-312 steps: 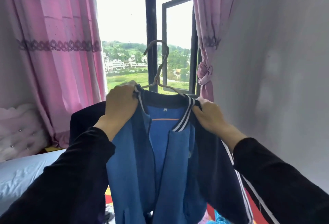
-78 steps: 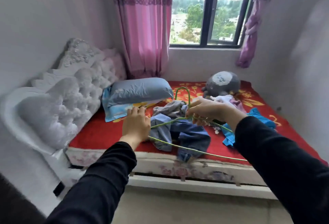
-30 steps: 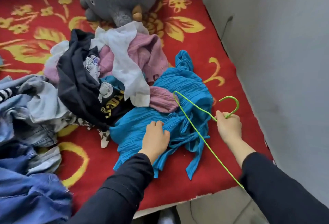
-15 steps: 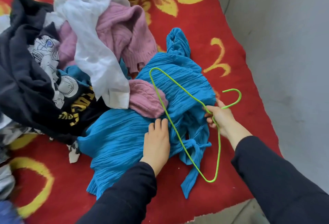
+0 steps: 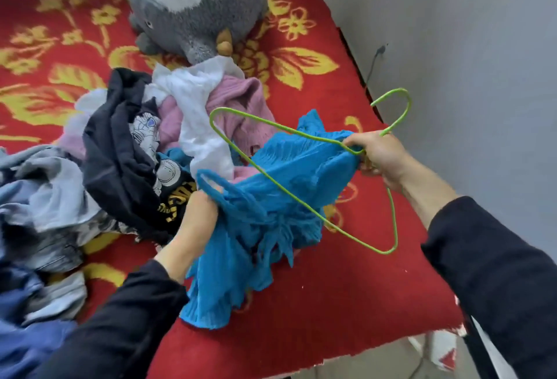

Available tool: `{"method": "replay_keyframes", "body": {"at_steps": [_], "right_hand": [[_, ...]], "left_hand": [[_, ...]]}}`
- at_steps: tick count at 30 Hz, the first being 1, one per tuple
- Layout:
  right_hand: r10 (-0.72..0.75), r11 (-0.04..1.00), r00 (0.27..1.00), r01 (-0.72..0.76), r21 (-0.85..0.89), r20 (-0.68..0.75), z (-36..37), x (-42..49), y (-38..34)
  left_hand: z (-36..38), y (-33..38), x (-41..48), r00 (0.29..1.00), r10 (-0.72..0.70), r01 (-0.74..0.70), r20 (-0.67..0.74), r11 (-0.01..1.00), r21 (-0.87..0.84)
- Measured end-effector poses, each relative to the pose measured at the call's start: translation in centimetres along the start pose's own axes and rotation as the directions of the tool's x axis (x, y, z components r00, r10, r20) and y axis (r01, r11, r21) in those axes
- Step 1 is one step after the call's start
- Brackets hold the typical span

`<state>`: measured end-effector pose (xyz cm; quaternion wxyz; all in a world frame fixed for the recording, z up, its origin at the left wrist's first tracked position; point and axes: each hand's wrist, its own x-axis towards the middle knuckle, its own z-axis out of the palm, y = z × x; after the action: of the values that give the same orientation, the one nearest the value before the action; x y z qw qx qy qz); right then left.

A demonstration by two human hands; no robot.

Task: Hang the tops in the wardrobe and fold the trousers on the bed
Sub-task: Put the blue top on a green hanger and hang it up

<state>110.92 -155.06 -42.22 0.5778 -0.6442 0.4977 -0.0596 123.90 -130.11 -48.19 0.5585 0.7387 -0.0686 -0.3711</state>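
A bright blue pleated top [image 5: 304, 167] hangs lifted off the red bed cover between my hands. My left hand [image 5: 193, 228] grips its lower bunched part. At the right, my right hand [image 5: 376, 154] holds the neck of a green wire hanger [image 5: 281, 179] together with the top's upper edge. The hanger's triangle lies across the blue cloth, hook pointing up right. Behind lies a pile with a black printed top [image 5: 120, 161], a pink knit [image 5: 241, 104] and a white garment [image 5: 196, 107]. Denim trousers [image 5: 36, 210] are heaped at the left.
A grey plush toy [image 5: 196, 5] sits at the back of the bed. The red cover with yellow flowers [image 5: 316, 294] ends at the near edge. A grey wall [image 5: 467, 62] runs close along the right side.
Both hands have lifted the blue top off the bed. My left hand, flat on it before, now grips it. The hanger has risen with my right hand.
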Motion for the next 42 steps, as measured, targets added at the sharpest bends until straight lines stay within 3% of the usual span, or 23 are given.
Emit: {"method": "replay_keyframes", "body": {"at_steps": [4, 11, 14, 16, 17, 18, 20, 21, 23, 25, 29, 34, 38, 40, 42], "right_hand": [[-0.163, 0.979, 0.977, 0.177, -0.102, 0.136, 0.1, -6.3, -8.4], [-0.356, 0.934, 0.902, 0.340, 0.106, 0.245, -0.7, -16.0, -22.4], [-0.402, 0.915, 0.884, 0.377, 0.142, 0.239, 0.0, -19.3, -26.6], [-0.415, 0.908, 0.883, 0.389, 0.154, 0.217, 1.1, -20.7, -28.3], [-0.417, 0.907, 0.885, 0.391, 0.156, 0.207, 1.6, -21.2, -28.9], [-0.416, 0.907, 0.886, 0.390, 0.157, 0.205, 2.3, -21.6, -29.4], [-0.413, 0.909, 0.887, 0.387, 0.154, 0.208, 3.7, -22.4, -30.0], [-0.415, 0.908, 0.887, 0.390, 0.151, 0.204, 4.4, -22.8, -30.2], [-0.424, 0.903, 0.890, 0.402, 0.150, 0.167, 5.4, -23.2, -30.3], [-0.440, 0.894, 0.894, 0.427, 0.134, 0.091, 5.5, -23.2, -30.2], [-0.422, 0.901, 0.904, 0.427, 0.075, -0.069, 2.9, -22.0, -29.1], [-0.396, 0.918, 0.914, 0.392, -0.054, -0.085, 0.6, -22.2, -27.4], [-0.526, 0.837, 0.848, 0.529, -0.141, 0.062, 2.7, -23.4, -25.1], [-0.479, 0.859, 0.849, 0.505, -0.078, 0.221, 4.1, -24.1, -23.6], [-0.426, 0.891, 0.805, 0.453, 0.035, 0.413, 5.5, -24.6, -22.3]], "left_hand": [[-3.3, 7.6, -3.2, 0.994, 0.064, -0.077, -0.087, 0.985, -0.152], [-10.5, 18.1, -9.1, 0.870, 0.422, -0.425, -0.253, 0.904, 0.047], [-13.3, 19.4, -10.6, 0.736, 0.557, -0.451, -0.384, 0.827, 0.335], [-13.7, 19.1, -13.1, 0.662, 0.585, -0.437, -0.469, 0.809, 0.393], [-13.2, 18.6, -14.3, 0.716, 0.562, -0.468, -0.415, 0.827, 0.311], [-12.3, 18.3, -15.8, 0.813, 0.507, -0.469, -0.285, 0.862, 0.195], [-10.8, 17.1, -17.1, 0.956, 0.292, -0.293, 0.027, 0.949, 0.116], [-10.3, 16.3, -17.5, 0.969, 0.220, -0.239, 0.117, 0.953, 0.185], [-10.0, 15.0, -17.1, 0.927, 0.315, -0.362, 0.203, 0.894, 0.266], [-10.7, 15.6, -17.2, 0.883, 0.443, -0.467, 0.153, 0.861, 0.202], [-14.5, 20.5, -18.1, 0.896, 0.439, -0.439, 0.066, 0.898, -0.011], [-16.2, 27.0, -18.7, 0.899, 0.435, -0.437, 0.055, 0.899, 0.020], [-15.0, 29.5, -18.2, 0.922, 0.376, -0.384, 0.092, 0.918, 0.102], [-14.3, 30.4, -18.2, 0.926, 0.361, -0.374, 0.110, 0.918, 0.133], [-13.9, 31.2, -18.3, 0.929, 0.343, -0.360, 0.140, 0.924, 0.129]]}}
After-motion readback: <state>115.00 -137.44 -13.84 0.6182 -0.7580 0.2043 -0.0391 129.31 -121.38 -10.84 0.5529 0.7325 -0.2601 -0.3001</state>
